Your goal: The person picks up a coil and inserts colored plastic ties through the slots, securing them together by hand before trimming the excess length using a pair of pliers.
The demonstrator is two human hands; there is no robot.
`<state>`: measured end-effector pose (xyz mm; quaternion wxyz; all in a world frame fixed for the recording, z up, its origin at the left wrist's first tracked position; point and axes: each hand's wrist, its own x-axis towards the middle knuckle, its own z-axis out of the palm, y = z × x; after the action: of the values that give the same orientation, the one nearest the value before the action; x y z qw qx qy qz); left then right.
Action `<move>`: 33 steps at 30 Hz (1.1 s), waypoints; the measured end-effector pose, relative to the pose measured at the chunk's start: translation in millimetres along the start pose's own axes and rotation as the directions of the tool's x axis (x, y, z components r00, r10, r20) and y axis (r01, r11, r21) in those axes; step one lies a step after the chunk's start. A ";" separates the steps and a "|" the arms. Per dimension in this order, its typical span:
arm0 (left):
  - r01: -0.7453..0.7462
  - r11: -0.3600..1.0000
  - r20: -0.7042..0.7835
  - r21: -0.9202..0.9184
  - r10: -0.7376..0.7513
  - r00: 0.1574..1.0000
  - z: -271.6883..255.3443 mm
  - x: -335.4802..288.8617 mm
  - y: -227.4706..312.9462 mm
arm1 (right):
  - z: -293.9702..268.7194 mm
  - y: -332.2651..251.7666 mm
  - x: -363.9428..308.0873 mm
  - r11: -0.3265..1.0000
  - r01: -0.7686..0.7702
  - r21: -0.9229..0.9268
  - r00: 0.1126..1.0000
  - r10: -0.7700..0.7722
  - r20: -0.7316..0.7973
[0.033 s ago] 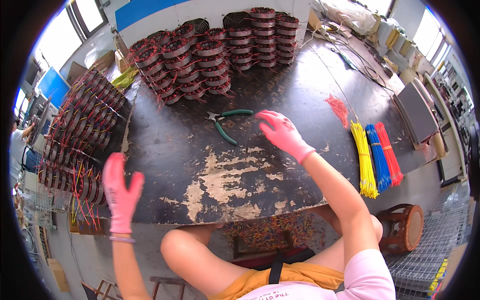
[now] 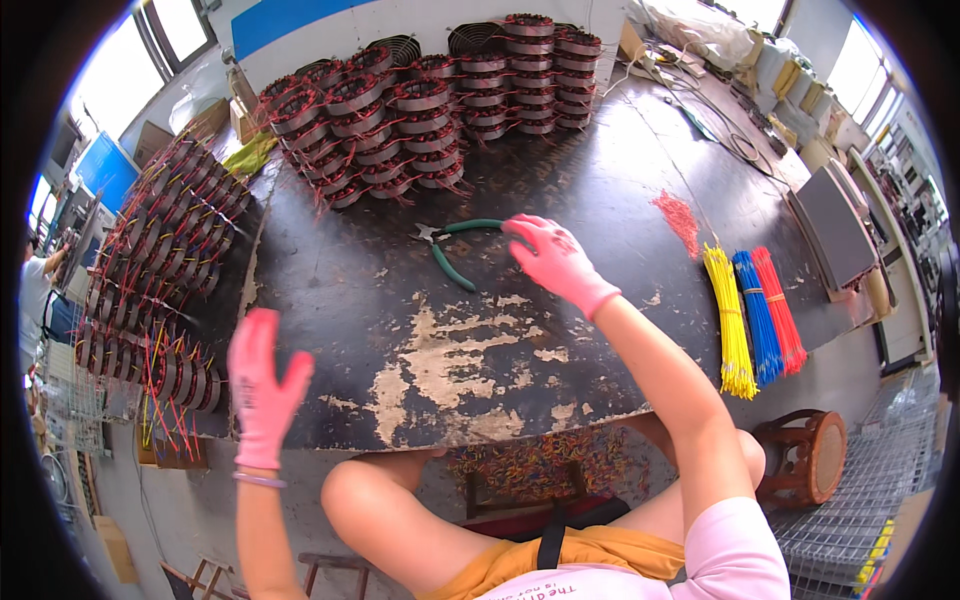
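Both my hands wear pink gloves. My right hand (image 2: 558,262) is over the middle of the dark worktable (image 2: 330,300), fingers stretched out and thumb apart. Its fingertips overlap the end of one green handle of the cutting pliers (image 2: 473,226); whether they touch it I cannot tell. The pliers lie with their handles spread and jaws to the left. Above the table's front left edge, my left hand (image 2: 265,390) is open and holds nothing, thumb out to the side. Nearest to it stand rows of wire-wound motor stators (image 2: 170,240) with loose red and yellow leads.
Stacked stators (image 2: 385,130) fill the back of the table. At the right lie yellow wires (image 2: 730,320), blue wires (image 2: 757,315) and red wires (image 2: 778,305) in bundles, beside a small red heap (image 2: 677,222). A wooden stool (image 2: 805,455) stands right of my legs.
My left hand has moved a little to the right. My right hand has shifted slightly left and up, its fingertips now over the pliers' handle end.
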<state>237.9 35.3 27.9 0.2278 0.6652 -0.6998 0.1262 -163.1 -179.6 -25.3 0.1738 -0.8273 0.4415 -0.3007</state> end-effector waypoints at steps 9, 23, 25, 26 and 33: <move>0.031 0.954 0.045 -0.298 -0.018 0.999 79.0 -29.1 34.6 | 36.9 18.1 76.8 0.921 0.181 -0.345 0.956 -0.082 0.283; 0.631 0.007 0.442 -0.776 -0.707 0.551 41.4 -34.0 -3.5 | 155.5 -198.4 28.0 0.939 0.103 0.329 0.943 -0.198 0.268; 0.508 -0.055 0.377 -0.860 -0.740 0.557 21.9 -54.1 -29.4 | 161.4 -209.9 35.2 0.862 0.038 0.506 0.917 -0.231 0.325; 0.428 -0.054 0.322 -0.902 -0.742 0.587 19.6 -61.0 -40.4 | 178.1 -200.8 36.8 0.876 0.212 0.432 0.921 -0.327 0.211; 0.094 -0.097 0.129 -0.991 -0.879 0.460 52.1 -81.4 -62.8 | 298.4 -268.1 47.5 0.720 0.634 0.281 0.725 -0.680 0.105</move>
<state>293.0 76.2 -64.6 0.8194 0.5005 -0.1461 -0.2383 219.4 -65.3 -87.0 0.1914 -0.9307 0.0605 -0.3057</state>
